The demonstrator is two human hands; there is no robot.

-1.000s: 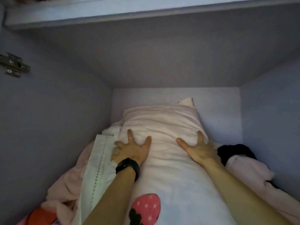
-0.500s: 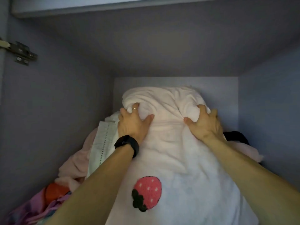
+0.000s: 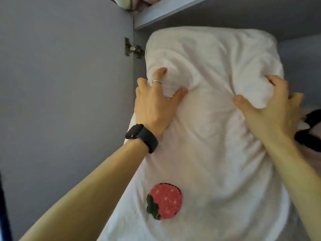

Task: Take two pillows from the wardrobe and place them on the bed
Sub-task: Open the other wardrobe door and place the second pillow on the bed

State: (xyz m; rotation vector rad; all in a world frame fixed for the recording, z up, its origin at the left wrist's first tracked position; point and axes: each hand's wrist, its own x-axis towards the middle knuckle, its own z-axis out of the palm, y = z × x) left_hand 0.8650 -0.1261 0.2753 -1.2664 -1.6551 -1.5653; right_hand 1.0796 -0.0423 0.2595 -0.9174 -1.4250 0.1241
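Note:
A pale pink pillow (image 3: 208, 129) with a red strawberry patch near its lower end fills the middle of the view, lifted out of the wardrobe compartment. My left hand (image 3: 154, 103), with a ring and a black watch, grips the pillow's upper left side, its fingers dug into the fabric. On the upper right side my right hand (image 3: 271, 110) clutches a bunch of the same fabric. Any second pillow is hidden behind this one.
The open wardrobe door (image 3: 66, 101) stands close on the left, with its metal hinge (image 3: 132, 49) beside the pillow's top corner. A shelf edge (image 3: 166, 13) runs above, with bundled fabric on it. Black and pink clothes (image 3: 311, 129) lie at the right.
Both hands closed on the pillow's far end and pulled it up and out toward me. The view has swung left, so the door and hinge now sit beside the pillow.

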